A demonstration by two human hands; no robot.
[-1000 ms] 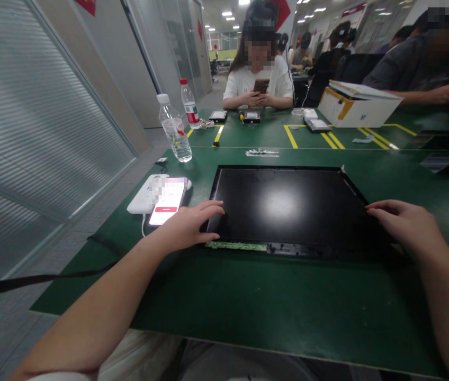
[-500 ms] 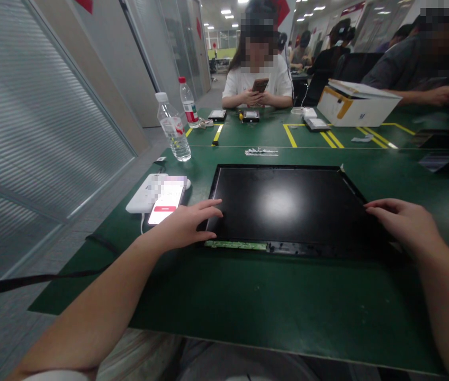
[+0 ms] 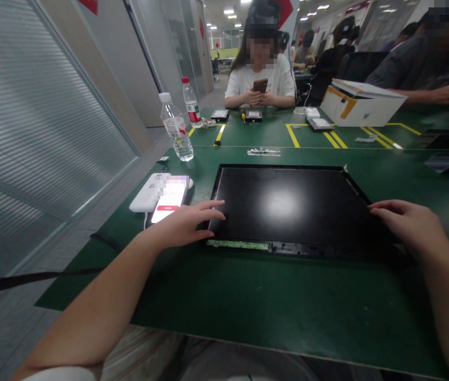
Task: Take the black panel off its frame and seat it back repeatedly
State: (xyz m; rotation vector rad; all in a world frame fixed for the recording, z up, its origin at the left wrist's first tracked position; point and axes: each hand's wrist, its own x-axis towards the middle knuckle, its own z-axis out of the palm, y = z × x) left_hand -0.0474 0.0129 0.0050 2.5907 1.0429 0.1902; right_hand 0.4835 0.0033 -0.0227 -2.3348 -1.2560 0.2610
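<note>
A black flat display panel (image 3: 288, 206) lies face up on the green table (image 3: 248, 296), with a green circuit strip (image 3: 238, 245) along its near left edge. My left hand (image 3: 192, 219) rests at the panel's left edge, fingers spread over the rim. At the right edge is my right hand (image 3: 407, 217), its thumb and fingers pinched together on the frame's rim.
Left of the panel lie a lit phone (image 3: 169, 198) and a white device (image 3: 145, 196) with a cable. Two bottles (image 3: 179, 132) (image 3: 191, 103) stand behind them. Across the table are small drives (image 3: 253, 115), a white box (image 3: 361, 103) and a person (image 3: 262, 84) holding a phone.
The whole view has shifted slightly, so things appear a little farther right. Both hands stay at the panel's edges, with barely any movement against it.
</note>
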